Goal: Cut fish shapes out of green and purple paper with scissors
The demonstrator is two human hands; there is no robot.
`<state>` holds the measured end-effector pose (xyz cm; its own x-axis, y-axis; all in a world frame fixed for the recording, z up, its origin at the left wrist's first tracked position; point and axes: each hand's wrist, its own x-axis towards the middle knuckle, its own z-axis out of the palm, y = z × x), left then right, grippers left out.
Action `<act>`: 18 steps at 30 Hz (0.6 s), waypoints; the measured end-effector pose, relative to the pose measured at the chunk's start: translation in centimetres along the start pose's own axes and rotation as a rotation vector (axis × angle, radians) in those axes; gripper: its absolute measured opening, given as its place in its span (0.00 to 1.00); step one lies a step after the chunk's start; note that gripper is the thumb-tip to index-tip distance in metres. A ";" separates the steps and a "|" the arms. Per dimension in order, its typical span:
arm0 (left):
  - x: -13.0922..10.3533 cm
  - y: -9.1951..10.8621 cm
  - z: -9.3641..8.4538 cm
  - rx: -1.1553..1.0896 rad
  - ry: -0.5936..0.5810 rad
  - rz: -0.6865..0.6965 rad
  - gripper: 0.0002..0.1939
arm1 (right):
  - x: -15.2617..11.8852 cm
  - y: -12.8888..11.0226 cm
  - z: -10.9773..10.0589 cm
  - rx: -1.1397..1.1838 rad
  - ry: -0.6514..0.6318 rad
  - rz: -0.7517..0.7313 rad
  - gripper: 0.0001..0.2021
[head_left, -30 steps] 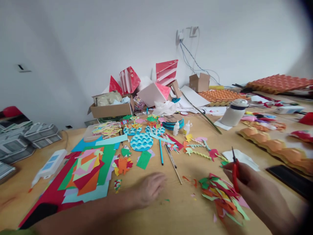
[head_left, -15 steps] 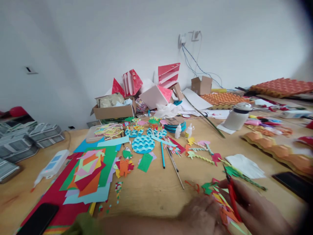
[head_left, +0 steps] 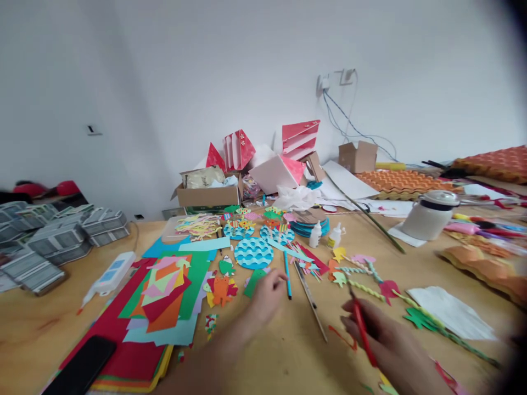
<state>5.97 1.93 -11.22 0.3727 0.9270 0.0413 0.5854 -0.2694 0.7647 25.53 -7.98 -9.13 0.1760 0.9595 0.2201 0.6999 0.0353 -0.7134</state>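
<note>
My left hand (head_left: 267,296), blurred and loosely curled, reaches over the middle of the table. It partly covers a green paper rectangle (head_left: 252,282), and a blue pen (head_left: 287,275) lies just right of its fingertips. Whether anything is between those fingers cannot be made out. Red-handled scissors (head_left: 362,333) are in my right hand (head_left: 382,337), blades pointing up and away. Cut paper scraps (head_left: 386,385) lie below that hand at the bottom edge. An orange paper strip (head_left: 342,336) rests left of the scissors. Left of my left hand is an orange paper animal shape (head_left: 221,291).
Stacked coloured paper (head_left: 167,293) and a black phone (head_left: 86,365) occupy the left, beside a glue gun (head_left: 110,276). Blue wavy discs (head_left: 254,253), glue bottles (head_left: 315,235) and a thin stick (head_left: 313,304) are ahead. A lidded jar (head_left: 430,216) and white tissue (head_left: 452,312) stand right.
My left hand has left the colourful paper pieces at lower right and moved up and left to the green rectangle. My right hand still holds the scissors, now away from those pieces. The view has shifted left.
</note>
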 end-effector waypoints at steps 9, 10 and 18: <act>0.3 -4.5 -3.3 0.439 0.019 -0.056 0.27 | 1.9 -2.4 8.8 0.094 -0.253 -0.140 0.08; 0.1 -4.6 -2.8 0.468 0.008 -0.053 0.28 | 1.7 -2.2 9.2 0.088 -0.251 -0.144 0.09; -1.3 -4.8 -1.1 0.560 -0.040 0.033 0.22 | 0.9 -0.8 9.2 0.054 -0.227 -0.121 0.08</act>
<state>1.89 2.34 -14.28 0.4183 0.9079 0.0265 0.8616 -0.4058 0.3049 18.73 -4.61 -14.47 -0.0705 0.9853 0.1554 0.6677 0.1624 -0.7265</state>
